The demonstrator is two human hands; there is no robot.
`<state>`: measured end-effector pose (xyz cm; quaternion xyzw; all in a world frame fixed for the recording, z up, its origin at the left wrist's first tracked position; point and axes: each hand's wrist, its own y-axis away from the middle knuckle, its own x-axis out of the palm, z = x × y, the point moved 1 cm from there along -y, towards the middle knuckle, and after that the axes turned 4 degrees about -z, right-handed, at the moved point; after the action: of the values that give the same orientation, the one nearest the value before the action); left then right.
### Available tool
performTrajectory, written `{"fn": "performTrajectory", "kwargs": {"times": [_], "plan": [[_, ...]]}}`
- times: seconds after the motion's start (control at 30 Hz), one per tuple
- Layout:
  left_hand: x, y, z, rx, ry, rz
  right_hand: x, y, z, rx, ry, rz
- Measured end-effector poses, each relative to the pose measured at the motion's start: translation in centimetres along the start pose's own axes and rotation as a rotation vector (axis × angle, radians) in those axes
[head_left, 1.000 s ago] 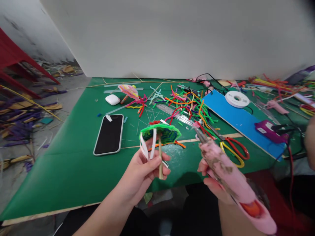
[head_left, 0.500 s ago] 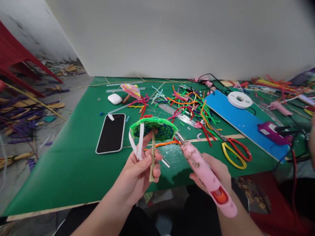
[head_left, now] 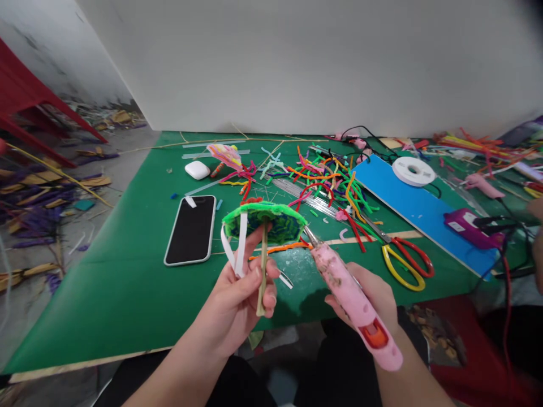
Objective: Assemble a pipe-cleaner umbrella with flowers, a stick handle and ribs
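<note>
My left hand (head_left: pixel 240 302) is closed on the wooden stick of a small green and blue pipe-cleaner umbrella (head_left: pixel 265 221), held upright over the table's front edge. White paper strips (head_left: pixel 236 247) hang between its fingers. My right hand (head_left: pixel 370 294) grips a pink hot glue gun (head_left: pixel 354 302). The gun's metal nozzle touches the right rim of the umbrella's canopy.
A green table (head_left: pixel 123 282) carries a black phone (head_left: pixel 190 229), a white earbud case (head_left: pixel 197 169), a heap of coloured pipe cleaners (head_left: pixel 326 181), red and yellow scissors (head_left: pixel 403 260), a blue board (head_left: pixel 418 209) with a white tape roll (head_left: pixel 413 170) and a purple glue gun (head_left: pixel 470 227). Another person's hand (head_left: pixel 537 237) shows at the right edge.
My right hand has brought the pink glue gun down and left until its nozzle reached the umbrella's rim. The umbrella shifted slightly left and has held still for the last half second.
</note>
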<state>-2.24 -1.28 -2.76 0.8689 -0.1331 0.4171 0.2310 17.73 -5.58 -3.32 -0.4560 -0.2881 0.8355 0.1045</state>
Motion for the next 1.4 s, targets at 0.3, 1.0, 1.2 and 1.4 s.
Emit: {"fn": "performTrajectory", "kwargs": {"times": [0.3, 1.0, 1.2, 1.4], "plan": [[-0.2, -0.1, 0.2, -0.005, 0.007, 0.047, 0.2, -0.2, 0.1, -0.041, 0.039, -0.011], [-0.4, -0.2, 0.3, -0.013, 0.035, 0.143, 0.3, 1.3, -1.4, -0.081, 0.043, 0.068], [-0.5, -0.2, 0.3, -0.008, 0.049, 0.167, 0.3, 1.1, -1.2, -0.065, 0.056, 0.042], [-0.5, -0.2, 0.2, 0.001, 0.052, 0.169, 0.4, 1.5, -1.9, -0.073, 0.069, 0.110]]}}
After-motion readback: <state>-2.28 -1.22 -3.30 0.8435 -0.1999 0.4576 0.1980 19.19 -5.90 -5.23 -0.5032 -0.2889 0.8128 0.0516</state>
